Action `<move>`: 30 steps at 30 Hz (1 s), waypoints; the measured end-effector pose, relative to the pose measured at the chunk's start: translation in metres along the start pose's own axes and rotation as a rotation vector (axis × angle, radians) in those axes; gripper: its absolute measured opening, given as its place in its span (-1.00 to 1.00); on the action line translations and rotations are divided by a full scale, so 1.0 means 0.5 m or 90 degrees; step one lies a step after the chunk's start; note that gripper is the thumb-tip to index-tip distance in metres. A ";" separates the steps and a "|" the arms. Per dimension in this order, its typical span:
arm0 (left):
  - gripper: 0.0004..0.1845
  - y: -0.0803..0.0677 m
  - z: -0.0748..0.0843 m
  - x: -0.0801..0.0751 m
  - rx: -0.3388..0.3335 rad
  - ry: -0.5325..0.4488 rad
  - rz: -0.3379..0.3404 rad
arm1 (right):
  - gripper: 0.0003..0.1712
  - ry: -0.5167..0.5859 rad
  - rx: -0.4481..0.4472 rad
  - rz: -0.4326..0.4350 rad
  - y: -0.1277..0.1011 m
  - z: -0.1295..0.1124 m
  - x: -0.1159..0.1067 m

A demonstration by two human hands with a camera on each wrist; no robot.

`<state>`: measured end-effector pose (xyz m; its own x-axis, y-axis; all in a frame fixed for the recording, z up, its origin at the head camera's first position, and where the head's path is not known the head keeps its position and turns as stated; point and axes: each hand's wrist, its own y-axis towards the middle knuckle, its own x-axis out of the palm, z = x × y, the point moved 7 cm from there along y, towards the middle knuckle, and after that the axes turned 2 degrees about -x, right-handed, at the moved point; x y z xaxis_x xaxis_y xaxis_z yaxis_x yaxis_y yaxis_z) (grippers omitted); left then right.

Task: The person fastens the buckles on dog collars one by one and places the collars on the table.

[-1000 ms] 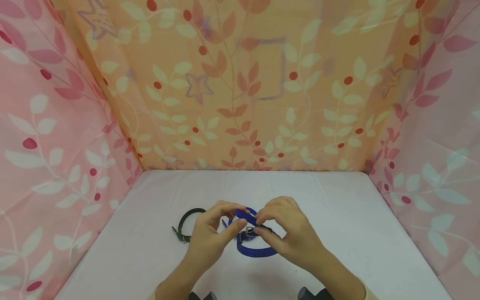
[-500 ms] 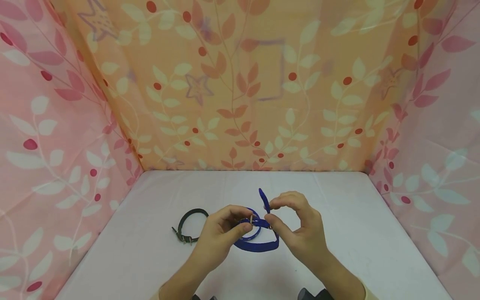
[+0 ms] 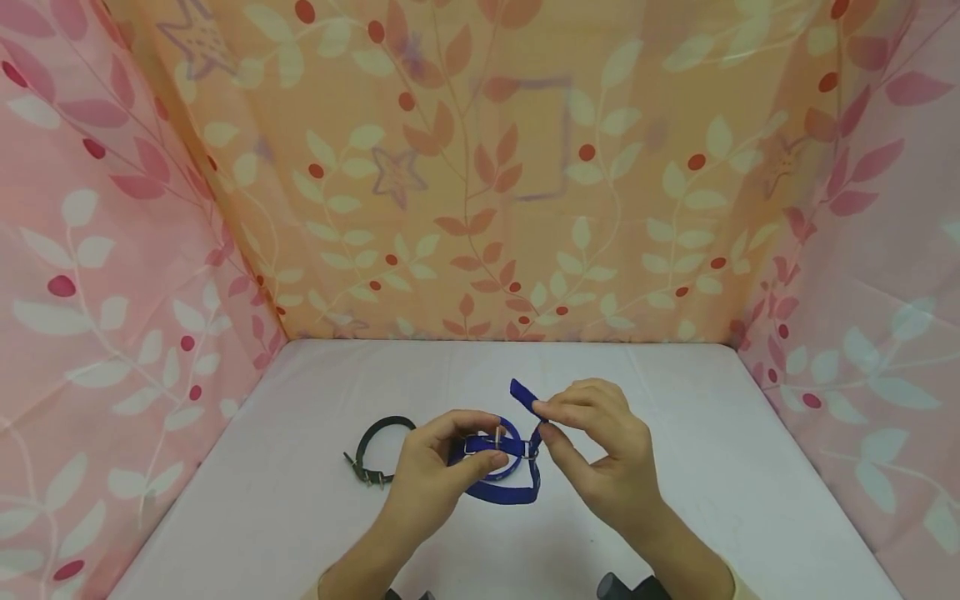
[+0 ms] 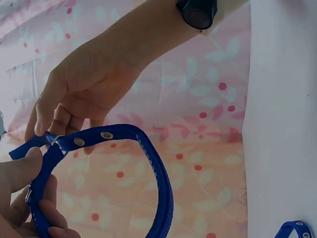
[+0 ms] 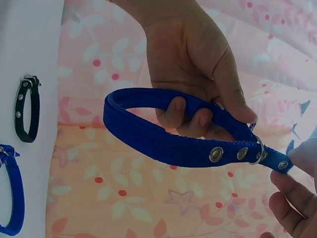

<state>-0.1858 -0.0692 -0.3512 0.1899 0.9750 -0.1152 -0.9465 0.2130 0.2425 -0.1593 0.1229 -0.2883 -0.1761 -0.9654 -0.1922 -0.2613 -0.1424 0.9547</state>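
Bare hands, a pale cream sleeve edge (image 3: 731,573) and black wrist-worn cameras (image 4: 198,12) on both forearms.

head: high, forward-down | wrists: close, facing | shared: blue collar (image 3: 501,467)

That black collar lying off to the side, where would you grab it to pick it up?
Probably the plain strap of the black collar at its far arc, away from the buckle. It lies flat in a loop on the white table, so come from above and pinch across the band.

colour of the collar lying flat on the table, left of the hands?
Black collar, with small metal eyelets and a buckle; the right wrist view shows it best.
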 end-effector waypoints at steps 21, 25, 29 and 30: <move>-0.68 -0.006 0.011 -0.002 0.061 0.010 0.035 | -0.68 -0.047 -0.068 -0.078 0.015 -0.006 0.001; -0.67 -0.007 0.011 0.000 0.058 0.003 0.029 | -0.70 -0.043 -0.079 -0.100 0.015 -0.009 0.006; -0.67 -0.010 0.013 0.000 0.056 0.013 0.028 | -0.71 -0.031 -0.085 -0.114 0.013 -0.012 0.011; -0.67 -0.010 0.014 0.000 0.056 0.015 0.027 | -0.71 -0.028 -0.088 -0.117 0.012 -0.013 0.013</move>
<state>-0.1792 -0.0698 -0.3456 0.1436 0.9817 -0.1251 -0.9264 0.1778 0.3318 -0.1561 0.1145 -0.2824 -0.1787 -0.9106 -0.3726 -0.1614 -0.3464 0.9241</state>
